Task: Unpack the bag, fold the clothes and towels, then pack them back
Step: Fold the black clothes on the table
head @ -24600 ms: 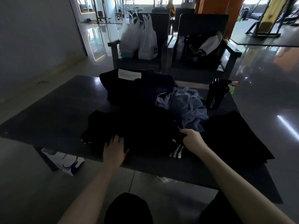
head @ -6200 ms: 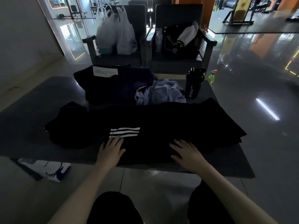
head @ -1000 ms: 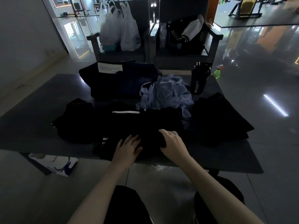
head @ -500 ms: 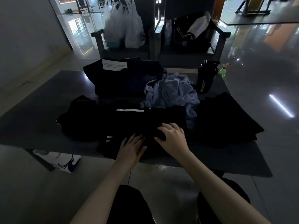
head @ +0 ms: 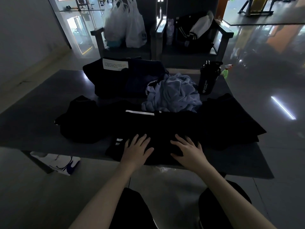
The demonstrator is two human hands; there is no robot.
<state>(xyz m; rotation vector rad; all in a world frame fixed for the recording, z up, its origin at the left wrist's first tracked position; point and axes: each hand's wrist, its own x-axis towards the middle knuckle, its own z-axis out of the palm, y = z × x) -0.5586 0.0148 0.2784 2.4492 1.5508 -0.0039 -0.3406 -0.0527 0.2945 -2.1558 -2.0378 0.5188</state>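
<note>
A folded black garment with white stripes (head: 158, 128) lies at the near edge of the dark table (head: 29, 128). My left hand (head: 136, 148) and my right hand (head: 189, 150) rest flat on its front part, fingers spread, holding nothing. Behind it sits a crumpled light blue towel (head: 173, 95). A dark bag with a white label (head: 122, 78) stands at the back of the table. A black folded piece (head: 77, 119) lies to the left and another black garment (head: 231, 119) to the right.
A black shaker bottle (head: 208, 76) stands at the table's back right, with a green spray bottle (head: 226, 72) behind it. Two chairs beyond hold white plastic bags (head: 125, 23) and a jacket (head: 193, 32). A white shopping bag (head: 56, 162) lies on the floor under the table's left side.
Both hands have spread apart and now lie flat on the black garment; a second ago the right hand was gripping its edge near the left hand.
</note>
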